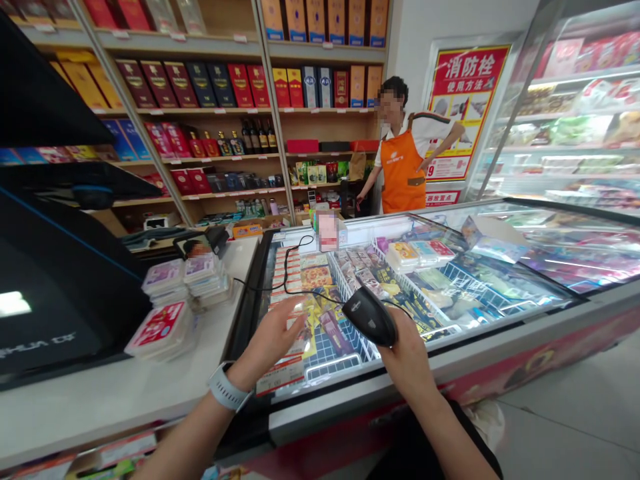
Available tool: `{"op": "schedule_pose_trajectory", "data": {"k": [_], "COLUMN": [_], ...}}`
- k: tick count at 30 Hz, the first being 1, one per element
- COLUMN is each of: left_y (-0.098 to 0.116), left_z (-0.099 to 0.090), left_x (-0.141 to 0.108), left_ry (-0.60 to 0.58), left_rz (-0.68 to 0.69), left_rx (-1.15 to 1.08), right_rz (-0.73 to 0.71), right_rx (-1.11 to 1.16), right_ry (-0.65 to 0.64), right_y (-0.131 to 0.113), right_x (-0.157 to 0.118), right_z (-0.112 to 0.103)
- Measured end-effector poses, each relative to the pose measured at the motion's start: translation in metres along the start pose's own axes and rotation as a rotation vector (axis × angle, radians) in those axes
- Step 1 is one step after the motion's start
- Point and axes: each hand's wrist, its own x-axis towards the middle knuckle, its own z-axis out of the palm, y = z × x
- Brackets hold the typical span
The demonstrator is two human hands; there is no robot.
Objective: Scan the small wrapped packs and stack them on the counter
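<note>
My right hand (407, 357) is wrapped round a black barcode scanner (367, 317), held above the glass-topped chest freezer (295, 427). From the scanner a thin black cable (286, 267) loops over the glass towards the counter. My left hand (277, 337), with a grey watch on its wrist, hovers over the freezer's near left part. Its thumb stands apart from the other fingers, which are partly blurred, and no held object shows. Under the glass, wire baskets (333, 367) hold packaged frozen goods.
Stacked plastic tubs (163, 330) sit on the white counter (65, 417), beside a black checkout machine (65, 267). More tubs (420, 253) and an open carton (493, 240) rest on the freezer. A person in an orange apron (403, 173) stands behind it, before shelves of boxes (207, 83).
</note>
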Motion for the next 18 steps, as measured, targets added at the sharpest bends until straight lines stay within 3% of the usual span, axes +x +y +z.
{"op": "schedule_pose_trajectory", "data": {"k": [7, 11, 15, 18], "left_y": [-0.037, -0.038, -0.025, -0.024], "left_z": [-0.043, -0.066, -0.084, -0.094], "left_x": [-0.047, -0.062, -0.071, -0.075], "left_ry": [0.237, 0.410, 0.626, 0.638], "left_rz": [0.033, 0.026, -0.170, -0.358], "left_rx": [0.373, 0.568, 0.799, 0.908], "right_rz": [-0.065, -0.072, -0.055, -0.043], "right_rx": [-0.035, -0.059, -0.064, -0.062], "right_ry": [0.028, 0.035, 0.021, 0.020], "right_y": [0.001, 0.001, 0.001, 0.000], "right_x": [-0.003, -0.003, -0.003, -0.004], "right_z": [0.003, 0.003, 0.002, 0.001]}}
